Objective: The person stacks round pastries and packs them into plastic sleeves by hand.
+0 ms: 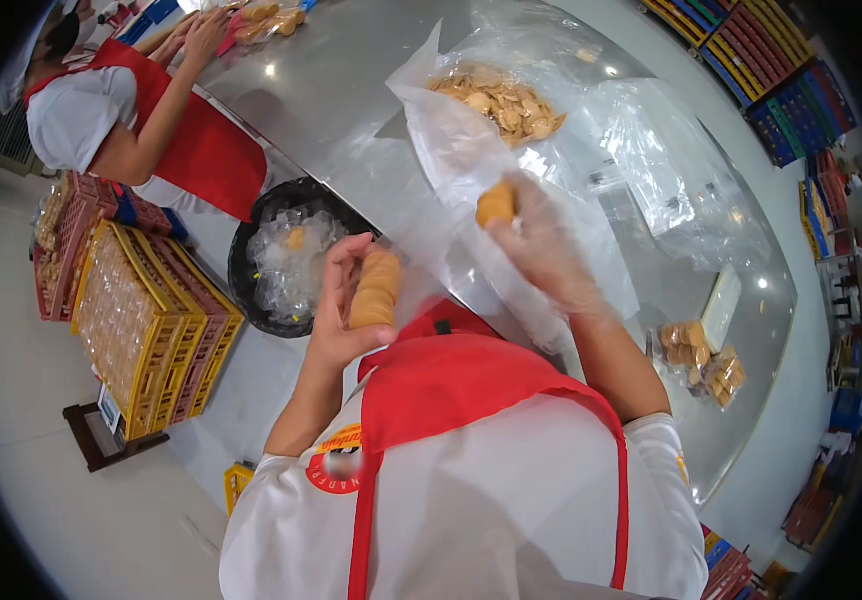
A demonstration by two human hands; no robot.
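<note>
**Mia:** What are the left fingers doing?

**Ben:** The left hand (327,322) is curled round a row of round golden snacks (375,290). The fingers are near the top end, and the thumb is by the bottom end.

**Mia:** And the right hand (543,248)?

**Ben:** It's blurry. Its fingers are closed on a golden piece (495,204), but I can't tell how each finger sits.

**Mia:** Where are those two things?

**Ben:** The row is in front of the red apron (491,385). The piece is up over a white sheet (441,150) on the shiny metal table (301,110).

**Mia:** What's past the hands?

**Ben:** A pile of thin brown bits (501,105), then lots of clear plastic (666,200). Two small snack packs (686,345) sit near a long white thing (719,308).

**Mia:** And way out?

**Ben:** A black bin (241,270) full of see-through plastic is beside the table. Past it are stacked yellow and red crates (166,345). Another person (196,150) wears red too.
</note>
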